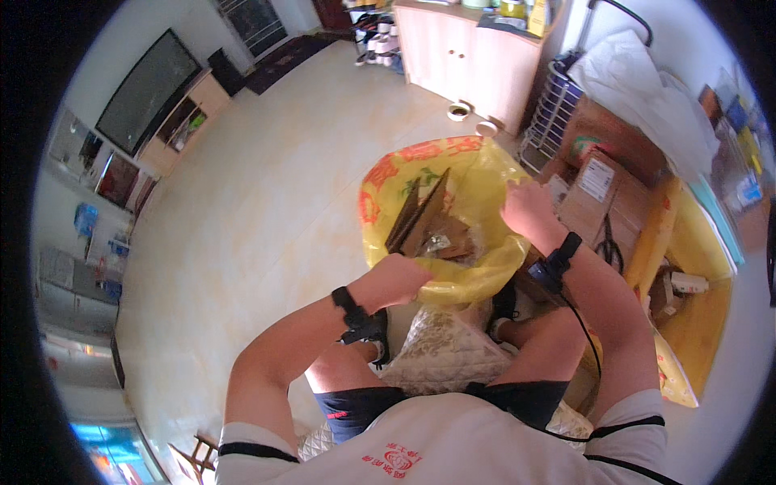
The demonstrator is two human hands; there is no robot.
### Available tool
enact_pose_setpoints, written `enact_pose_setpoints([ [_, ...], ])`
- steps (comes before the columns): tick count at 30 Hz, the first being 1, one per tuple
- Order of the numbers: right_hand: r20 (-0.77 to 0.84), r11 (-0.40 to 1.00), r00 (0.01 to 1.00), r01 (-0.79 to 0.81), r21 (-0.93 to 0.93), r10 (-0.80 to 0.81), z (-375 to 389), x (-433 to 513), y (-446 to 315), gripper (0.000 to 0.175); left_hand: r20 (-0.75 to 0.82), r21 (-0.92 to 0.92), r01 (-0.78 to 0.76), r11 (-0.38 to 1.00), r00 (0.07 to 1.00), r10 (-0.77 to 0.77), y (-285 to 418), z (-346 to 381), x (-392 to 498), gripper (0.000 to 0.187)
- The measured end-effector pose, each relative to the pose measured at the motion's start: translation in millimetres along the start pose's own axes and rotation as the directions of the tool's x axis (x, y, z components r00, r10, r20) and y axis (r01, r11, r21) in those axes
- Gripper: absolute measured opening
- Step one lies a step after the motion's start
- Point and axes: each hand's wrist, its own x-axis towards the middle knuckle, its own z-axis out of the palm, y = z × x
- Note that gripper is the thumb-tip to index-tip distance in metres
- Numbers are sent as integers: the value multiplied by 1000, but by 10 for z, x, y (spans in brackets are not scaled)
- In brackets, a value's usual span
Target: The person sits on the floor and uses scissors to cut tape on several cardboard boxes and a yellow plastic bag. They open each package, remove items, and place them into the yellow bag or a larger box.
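A large yellow plastic bag [485,163] with red and green print is held with its mouth open before my knees. My left hand [397,279] grips the near rim on the left. On the right side, my right hand [533,209] grips the rim, fingers curled over it. Inside the bag lie folded pieces of brown cardboard [433,209], some standing on edge, and a crumpled piece of clear plastic [438,244]. The bag's bottom is hidden by these contents.
Cardboard boxes [621,194] are stacked at my right, beside a wire-sided cart [551,112] and a yellow open box [709,315]. Ahead stands a pale cabinet [470,51], with tape rolls [459,111] on the floor. A quilted cover [448,351] lies between my legs.
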Motion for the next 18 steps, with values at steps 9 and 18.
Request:
enact_pose_setpoints([
  [9,-255,855,967,150,497,-22,-1038,-1224,868,29,-323,-245,-74,967,946,-10,546,-525,28,37],
  [18,50,742,793,-588,322,607,-795,-2332,3985,31,-523,-451,-303,839,852,26,1267,-719,685,26],
])
